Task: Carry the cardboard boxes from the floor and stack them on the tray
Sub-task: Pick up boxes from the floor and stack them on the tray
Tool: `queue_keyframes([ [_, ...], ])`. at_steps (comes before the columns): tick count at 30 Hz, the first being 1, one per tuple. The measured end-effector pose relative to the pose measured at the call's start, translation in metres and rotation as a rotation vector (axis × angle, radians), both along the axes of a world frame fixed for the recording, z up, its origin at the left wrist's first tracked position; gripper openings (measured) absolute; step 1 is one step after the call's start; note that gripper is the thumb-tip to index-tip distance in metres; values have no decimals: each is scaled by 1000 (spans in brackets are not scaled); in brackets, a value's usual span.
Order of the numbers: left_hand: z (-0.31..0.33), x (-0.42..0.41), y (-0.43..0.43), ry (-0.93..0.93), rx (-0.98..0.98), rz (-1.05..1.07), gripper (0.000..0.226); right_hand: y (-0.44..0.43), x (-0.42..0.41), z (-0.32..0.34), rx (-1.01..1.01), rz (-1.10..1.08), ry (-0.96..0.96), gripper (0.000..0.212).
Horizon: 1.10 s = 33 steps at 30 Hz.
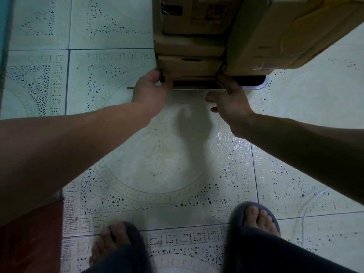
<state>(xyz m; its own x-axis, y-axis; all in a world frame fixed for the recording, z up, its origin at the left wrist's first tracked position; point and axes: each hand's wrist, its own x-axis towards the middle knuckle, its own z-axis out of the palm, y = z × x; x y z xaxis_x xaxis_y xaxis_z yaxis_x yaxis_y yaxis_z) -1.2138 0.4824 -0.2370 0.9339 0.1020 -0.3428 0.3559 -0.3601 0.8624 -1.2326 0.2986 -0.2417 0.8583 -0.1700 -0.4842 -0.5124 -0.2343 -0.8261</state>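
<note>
Only the head view to go on, looking straight down. Task looks mostly done to me: there's a stack of cardboard boxes already sitting on the metal tray, at least three high. A big box is right beside the stack on its right, tilted, and I can't tell if it's resting on the tray or just leaning there. No loose boxes on the patch of tiled floor that's visible, so what's left is probably squaring things up, though anything outside the shot is anyone's guess.

Both arms are stretched out forward and low. The left hand has its fingers curled round the near left corner of the bottom box, thumb pinching in. The right hand reaches the near right corner with fairly straight fingers and the thumb sticking out sideways. The tips are lost in shadow, so I can't say whether it's actually gripping. Person's in dark slippers, feet well back from the tray.
</note>
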Motion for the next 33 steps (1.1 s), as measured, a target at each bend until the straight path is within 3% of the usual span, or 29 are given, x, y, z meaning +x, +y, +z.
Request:
queue_keyframes([
  [4,1,4,1,-31,69,13,21,1,0,-1,-8,-20,-4,63],
  [15,-3,14,1,-74,290,22,34,-2,3,-4,-18,-11,8,63],
  [33,-2,15,4,-98,372,4,37,-4,8,-8,-61,-12,-15,60],
])
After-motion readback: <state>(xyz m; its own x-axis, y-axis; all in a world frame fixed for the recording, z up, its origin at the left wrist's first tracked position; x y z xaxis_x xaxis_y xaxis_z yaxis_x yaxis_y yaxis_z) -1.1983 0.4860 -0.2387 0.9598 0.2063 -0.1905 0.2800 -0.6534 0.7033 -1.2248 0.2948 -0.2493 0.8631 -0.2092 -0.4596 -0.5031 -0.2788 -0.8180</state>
